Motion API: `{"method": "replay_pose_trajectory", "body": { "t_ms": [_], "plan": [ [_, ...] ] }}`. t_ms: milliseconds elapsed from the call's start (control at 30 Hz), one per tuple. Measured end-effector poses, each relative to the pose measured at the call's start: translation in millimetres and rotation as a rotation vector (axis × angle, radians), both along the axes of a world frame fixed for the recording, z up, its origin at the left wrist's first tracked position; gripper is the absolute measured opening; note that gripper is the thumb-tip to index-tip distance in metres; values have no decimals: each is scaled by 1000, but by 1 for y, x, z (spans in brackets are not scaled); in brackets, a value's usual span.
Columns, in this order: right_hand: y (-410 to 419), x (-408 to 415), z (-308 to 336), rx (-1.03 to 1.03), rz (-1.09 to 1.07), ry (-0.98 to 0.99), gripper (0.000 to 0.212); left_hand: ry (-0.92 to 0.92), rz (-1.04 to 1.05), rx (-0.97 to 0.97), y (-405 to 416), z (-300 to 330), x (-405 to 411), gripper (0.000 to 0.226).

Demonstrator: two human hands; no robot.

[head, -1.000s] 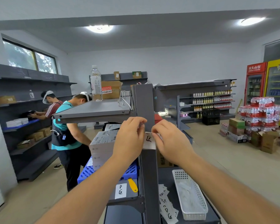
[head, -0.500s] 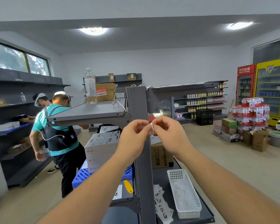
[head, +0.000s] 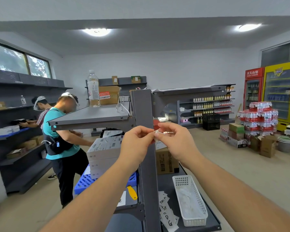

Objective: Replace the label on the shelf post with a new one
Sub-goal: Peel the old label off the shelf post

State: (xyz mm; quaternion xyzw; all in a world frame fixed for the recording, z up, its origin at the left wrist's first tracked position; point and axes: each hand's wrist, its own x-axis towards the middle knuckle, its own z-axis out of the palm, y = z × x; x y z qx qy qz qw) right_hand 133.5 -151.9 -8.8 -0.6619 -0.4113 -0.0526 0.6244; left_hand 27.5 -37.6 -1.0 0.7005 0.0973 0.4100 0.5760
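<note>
A grey upright shelf post [head: 143,108] rises in front of me. Both hands meet just before it at chest height. My left hand [head: 136,143] and my right hand [head: 176,141] pinch a small crumpled white label [head: 156,133] between their fingertips, held off the post. The post face at that height is bare. Loose white labels [head: 166,213] with handwritten marks lie on the lower shelf right of the post.
A white mesh basket [head: 191,201] sits on the lower shelf at right. A blue crate [head: 84,183], grey boxes [head: 102,153] and a yellow tool [head: 132,192] lie left of the post. A water bottle [head: 93,89] stands on the upper shelf. Two people work at left.
The label that was flat on the post a second ago has come off and is now crumpled between my fingertips. My view shifted right; the person in teal has turned.
</note>
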Motion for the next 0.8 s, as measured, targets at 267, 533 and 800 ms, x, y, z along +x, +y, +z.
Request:
{"method": "replay_pose_trajectory", "body": {
  "t_ms": [267,533,800],
  "plan": [
    [-3,7,3,-123,53,74,9,52,18,197,7,-4,-2,9],
    [1,11,2,-52,118,304,18,110,312,843,-4,-16,2,20],
    [0,22,-5,-9,258,543,12,110,337,902,-1,-17,7,24]
  ]
}}
